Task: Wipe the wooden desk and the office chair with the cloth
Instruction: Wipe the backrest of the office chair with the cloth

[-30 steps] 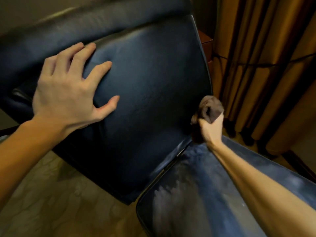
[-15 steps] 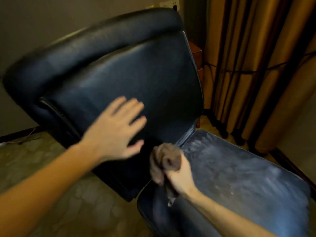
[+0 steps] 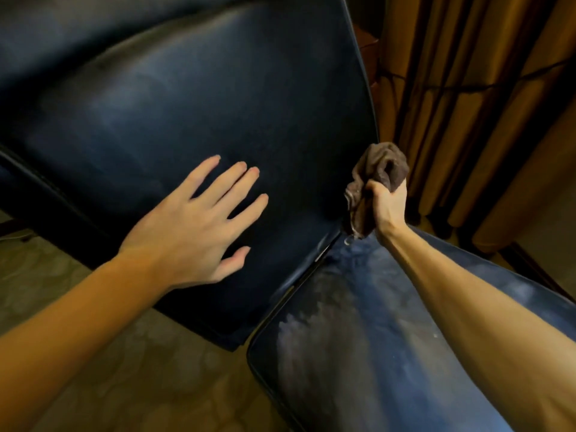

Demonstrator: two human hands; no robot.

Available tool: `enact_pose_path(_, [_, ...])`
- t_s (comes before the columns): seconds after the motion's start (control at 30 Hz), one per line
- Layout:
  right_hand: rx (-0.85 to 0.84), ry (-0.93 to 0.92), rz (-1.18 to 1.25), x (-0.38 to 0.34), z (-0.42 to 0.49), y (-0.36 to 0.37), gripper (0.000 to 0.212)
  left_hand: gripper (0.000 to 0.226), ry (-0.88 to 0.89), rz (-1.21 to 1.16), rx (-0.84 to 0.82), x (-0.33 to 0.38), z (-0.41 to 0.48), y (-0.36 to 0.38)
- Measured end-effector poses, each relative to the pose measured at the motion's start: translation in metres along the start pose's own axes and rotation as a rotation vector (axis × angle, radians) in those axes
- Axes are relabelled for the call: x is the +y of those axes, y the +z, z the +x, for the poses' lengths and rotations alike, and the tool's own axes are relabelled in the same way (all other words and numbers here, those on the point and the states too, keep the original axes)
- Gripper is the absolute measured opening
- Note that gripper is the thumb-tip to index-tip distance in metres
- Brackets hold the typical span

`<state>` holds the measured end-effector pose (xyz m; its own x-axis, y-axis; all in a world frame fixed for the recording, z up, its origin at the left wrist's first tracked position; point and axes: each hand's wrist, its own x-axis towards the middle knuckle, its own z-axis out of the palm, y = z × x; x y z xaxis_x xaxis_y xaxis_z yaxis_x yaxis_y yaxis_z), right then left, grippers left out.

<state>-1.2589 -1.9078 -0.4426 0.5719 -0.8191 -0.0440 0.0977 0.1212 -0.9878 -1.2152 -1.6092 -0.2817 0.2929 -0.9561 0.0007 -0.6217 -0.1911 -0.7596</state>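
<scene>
Two hands in view, both at the office chair. Right hand is fisted round a bunched brown cloth, with a tail of it hanging below the fist. We place the cloth at the right edge of the backrest, just above where it meets the rear of the seat; contact with the leather cannot be confirmed. Left hand lies flat on the lower backrest, fingers straight and spread, holding nothing. We read it as bracing the chair.

Change: half a second ago the cloth sat at the left end of the backrest-seat crease, close under the left hand. Now it is at the right end, well apart from that hand. One second ago it was also at the right edge, so we take this as back-and-forth strokes along the crease. Left hand has come down from the upper backrest over the same second.

Seat shows pale, streaky patches; we judge it unfinished. Wooden desk is out of view. Tan curtains hang behind the chair, and patterned floor lies below.
</scene>
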Motion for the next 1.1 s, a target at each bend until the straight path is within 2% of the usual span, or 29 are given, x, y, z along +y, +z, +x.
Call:
enact_pose_path(0.1, [0.044, 0.096, 0.110, 0.023, -0.015, 0.020, 0.059, 0.079, -0.007, 0.020, -0.007, -0.004, 0.004, 0.006])
enact_pose_path(0.17, [-0.024, 0.189, 0.164, 0.042, -0.057, 0.043, 0.047, 0.080, -0.001, 0.023, -0.019, -0.005, 0.006, 0.004])
enact_pose_path(0.33, [-0.305, 0.249, 0.197, 0.061, -0.190, 0.070, 0.062, 0.081, 0.006, 0.032, -0.037, -0.003, 0.005, -0.002])
enact_pose_path(0.4, [-0.397, 0.279, 0.160, 0.048, -0.197, 0.054, 0.065, 0.081, 0.001, 0.031, -0.042, -0.002, 0.004, -0.007])
enact_pose_path(0.5, [-0.428, 0.221, 0.040, 0.035, -0.161, 0.016, 0.056, 0.080, -0.004, 0.013, -0.039, -0.002, 0.004, -0.012])
enact_pose_path(0.53, [-0.397, 0.194, -0.013, 0.025, -0.140, 0.001, 0.050, 0.080, 0.002, 0.010, -0.038, -0.002, 0.005, -0.012])
enact_pose_path(0.6, [-0.224, 0.174, -0.051, 0.007, -0.093, -0.024, 0.047, 0.080, 0.005, 0.013, -0.042, -0.002, 0.004, -0.011])
enact_pose_path(0.67, [0.014, 0.156, 0.041, -0.010, -0.047, -0.043, 0.065, 0.080, 0.002, 0.013, -0.042, -0.002, 0.004, -0.010])
enact_pose_path(0.73, [0.134, 0.150, 0.097, -0.013, -0.009, -0.056, 0.075, 0.080, 0.001, 0.010, -0.045, -0.002, 0.006, -0.009])
enact_pose_path(0.87, [0.162, 0.163, 0.145, 0.005, 0.036, -0.045, 0.081, 0.081, 0.005, 0.010, -0.048, -0.004, 0.007, -0.006])
enact_pose_path(1.0, [0.162, 0.260, 0.264, 0.077, 0.055, 0.005, 0.087, 0.081, -0.003, 0.008, -0.043, -0.004, 0.007, -0.001])
enact_pose_path(1.1, [0.199, 0.369, 0.269, 0.089, 0.006, 0.038, 0.071, 0.081, -0.002, 0.017, -0.054, -0.006, 0.007, 0.004])
